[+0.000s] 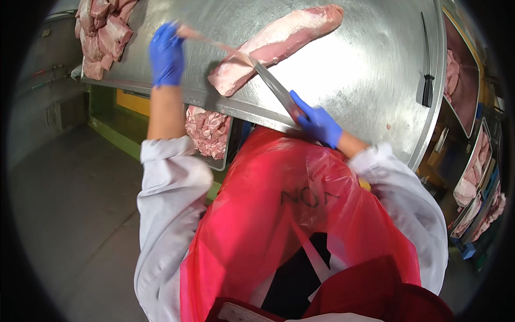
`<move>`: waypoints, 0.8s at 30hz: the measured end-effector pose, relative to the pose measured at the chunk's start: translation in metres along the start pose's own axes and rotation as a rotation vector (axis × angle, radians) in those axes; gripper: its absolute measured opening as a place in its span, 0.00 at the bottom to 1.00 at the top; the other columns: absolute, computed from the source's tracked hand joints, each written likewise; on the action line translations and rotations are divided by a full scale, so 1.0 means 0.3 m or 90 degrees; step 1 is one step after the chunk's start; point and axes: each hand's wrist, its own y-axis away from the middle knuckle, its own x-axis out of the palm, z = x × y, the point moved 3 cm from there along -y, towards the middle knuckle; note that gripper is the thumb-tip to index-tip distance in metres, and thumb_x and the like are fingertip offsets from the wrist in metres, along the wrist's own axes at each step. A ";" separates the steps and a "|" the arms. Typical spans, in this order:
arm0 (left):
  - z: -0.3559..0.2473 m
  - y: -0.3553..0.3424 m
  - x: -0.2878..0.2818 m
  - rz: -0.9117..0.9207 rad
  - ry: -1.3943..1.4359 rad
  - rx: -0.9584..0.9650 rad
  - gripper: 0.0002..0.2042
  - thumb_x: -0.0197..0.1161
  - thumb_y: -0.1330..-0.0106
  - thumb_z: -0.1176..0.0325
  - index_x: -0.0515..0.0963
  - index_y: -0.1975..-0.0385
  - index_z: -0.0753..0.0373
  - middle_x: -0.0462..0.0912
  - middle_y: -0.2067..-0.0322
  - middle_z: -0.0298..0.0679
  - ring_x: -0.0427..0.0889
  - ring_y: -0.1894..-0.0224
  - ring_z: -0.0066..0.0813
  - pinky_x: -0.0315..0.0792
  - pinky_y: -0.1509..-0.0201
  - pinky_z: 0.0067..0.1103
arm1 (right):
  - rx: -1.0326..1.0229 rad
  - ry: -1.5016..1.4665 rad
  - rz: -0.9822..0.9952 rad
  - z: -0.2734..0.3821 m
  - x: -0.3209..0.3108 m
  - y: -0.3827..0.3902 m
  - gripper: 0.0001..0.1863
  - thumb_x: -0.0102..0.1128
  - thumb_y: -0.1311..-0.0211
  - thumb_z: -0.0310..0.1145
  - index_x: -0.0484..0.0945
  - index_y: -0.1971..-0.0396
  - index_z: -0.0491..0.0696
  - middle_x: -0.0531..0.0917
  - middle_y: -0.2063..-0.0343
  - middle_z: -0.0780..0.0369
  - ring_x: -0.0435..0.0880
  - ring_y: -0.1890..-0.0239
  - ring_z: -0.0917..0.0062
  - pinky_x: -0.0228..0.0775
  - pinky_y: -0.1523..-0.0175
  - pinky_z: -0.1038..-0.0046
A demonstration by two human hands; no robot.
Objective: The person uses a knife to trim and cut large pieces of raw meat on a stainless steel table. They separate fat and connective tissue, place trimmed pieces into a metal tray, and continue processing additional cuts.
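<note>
A long piece of raw pork loin (289,35) lies slantwise on the steel table (370,70). My left hand (167,56), in a blue glove, is closed on the end of a thin strip of trimming (209,41). The strip stretches taut from my fingers to the loin's upper side. My right hand (319,124), also in a blue glove, is wrapped round the handle of a knife (274,86). The blade's tip meets the loin where the strip joins it. My right fingers hide most of the handle.
Cut pork pieces (104,37) are heaped at the table's far left. A tub of trimmings (208,131) stands below the front edge. A sharpening steel (427,70) with a black handle lies near the right rim. Trays of meat (472,166) stand beyond that rim.
</note>
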 end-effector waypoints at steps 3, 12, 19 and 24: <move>0.117 0.185 -0.471 -0.147 -0.626 -0.110 0.10 0.63 0.41 0.74 0.77 0.61 0.70 0.83 0.62 0.44 0.83 0.61 0.36 0.77 0.52 0.30 | -0.129 -0.026 -0.079 0.020 -0.098 0.066 0.36 0.51 0.29 0.39 0.49 0.24 0.57 0.84 0.73 0.54 0.86 0.70 0.58 0.77 0.57 0.62; 0.246 0.288 0.029 0.264 -0.963 0.017 0.21 0.51 0.33 0.69 0.67 0.40 0.61 0.84 0.64 0.58 0.83 0.59 0.60 0.76 0.55 0.46 | -0.137 -0.086 -0.188 0.211 -0.174 -0.481 0.37 0.49 0.30 0.39 0.47 0.24 0.65 0.84 0.73 0.50 0.86 0.70 0.59 0.77 0.55 0.63; 0.040 0.115 0.255 0.358 -0.879 0.080 0.12 0.54 0.33 0.69 0.72 0.52 0.59 0.83 0.67 0.54 0.82 0.64 0.55 0.75 0.60 0.40 | -0.151 0.004 -0.111 0.068 0.013 -0.245 0.37 0.49 0.31 0.36 0.47 0.24 0.65 0.84 0.69 0.44 0.85 0.66 0.49 0.76 0.55 0.56; 0.011 0.067 0.350 0.384 -0.987 0.237 0.06 0.56 0.40 0.73 0.77 0.66 0.66 0.81 0.72 0.54 0.81 0.66 0.55 0.74 0.62 0.40 | -0.099 0.033 -0.098 0.211 -0.023 -0.465 0.37 0.46 0.29 0.39 0.44 0.24 0.62 0.83 0.71 0.42 0.83 0.69 0.44 0.75 0.58 0.50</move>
